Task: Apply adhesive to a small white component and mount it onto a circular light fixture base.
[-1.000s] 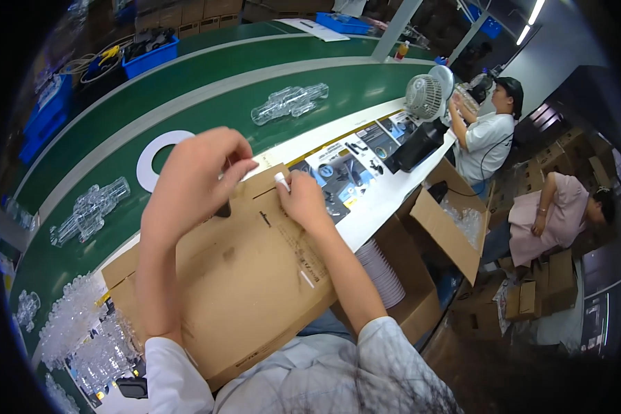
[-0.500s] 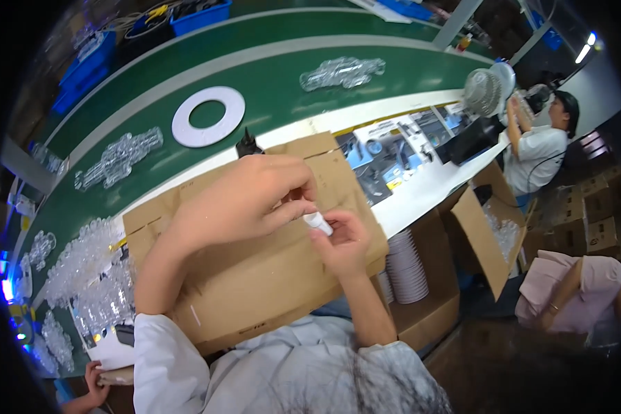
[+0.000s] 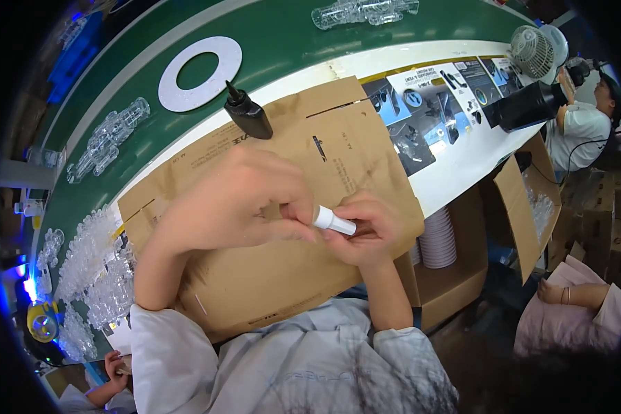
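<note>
A small white tube (image 3: 340, 224) with a wider end is held over the flattened cardboard (image 3: 255, 276) in front of me. My right hand (image 3: 367, 231) is closed round it, thumb and fingers gripping its narrower part. At the wider end, the thumb and index finger of my left hand (image 3: 252, 196) pinch together; motion blurs this hand, and its other fingers are curled. Beyond my left hand stands a black bottle (image 3: 250, 116) with a pointed nozzle, near the cardboard's far edge.
A white ring (image 3: 170, 83) and clear plastic parts (image 3: 110, 138) lie on the green belt (image 3: 269, 65). More clear parts pile up at left (image 3: 93, 269). Printed cards (image 3: 428, 114) and a fan (image 3: 531, 52) are at right, above a carton of stacked white discs (image 3: 438, 241). Other people sit nearby.
The view has shifted, so the black bottle and the cardboard show more fully. Both hands stay at the white tube, which now lies flatter and shows more of its length.
</note>
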Demonstrator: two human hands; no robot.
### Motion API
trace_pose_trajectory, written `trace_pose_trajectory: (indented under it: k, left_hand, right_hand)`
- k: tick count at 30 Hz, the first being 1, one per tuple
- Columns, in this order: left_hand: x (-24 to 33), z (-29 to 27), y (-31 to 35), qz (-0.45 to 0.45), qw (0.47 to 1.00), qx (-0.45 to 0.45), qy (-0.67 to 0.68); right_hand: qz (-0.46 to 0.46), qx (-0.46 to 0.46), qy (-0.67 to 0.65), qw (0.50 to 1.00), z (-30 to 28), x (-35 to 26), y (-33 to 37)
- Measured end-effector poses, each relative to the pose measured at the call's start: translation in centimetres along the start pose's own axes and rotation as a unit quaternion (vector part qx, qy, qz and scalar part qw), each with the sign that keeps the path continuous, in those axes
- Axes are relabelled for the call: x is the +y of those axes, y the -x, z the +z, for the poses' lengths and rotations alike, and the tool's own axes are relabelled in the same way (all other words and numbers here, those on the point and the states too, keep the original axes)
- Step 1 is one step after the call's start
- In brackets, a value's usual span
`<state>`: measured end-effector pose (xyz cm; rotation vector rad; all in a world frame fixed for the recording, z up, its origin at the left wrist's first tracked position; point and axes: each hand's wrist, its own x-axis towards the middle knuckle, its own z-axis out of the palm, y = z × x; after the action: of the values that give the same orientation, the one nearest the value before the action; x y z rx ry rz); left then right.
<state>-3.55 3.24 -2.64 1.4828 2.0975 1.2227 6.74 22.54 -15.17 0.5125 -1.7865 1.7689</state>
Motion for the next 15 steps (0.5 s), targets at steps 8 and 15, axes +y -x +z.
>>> trace_pose_trajectory:
  k: [8, 15]
  left_hand:
    - [-0.3, 0.7, -0.3, -0.006, 0.998, 0.022, -0.055]
    - [0.0, 1.3, -0.4, 0.013, 0.992, 0.050, -0.111]
  right_hand:
    - [-0.010, -0.003, 0.058, 0.998, -0.2, -0.4, -0.8]
    - [-0.013, 0.000, 0.058, 0.998, 0.5, -0.5, -0.9]
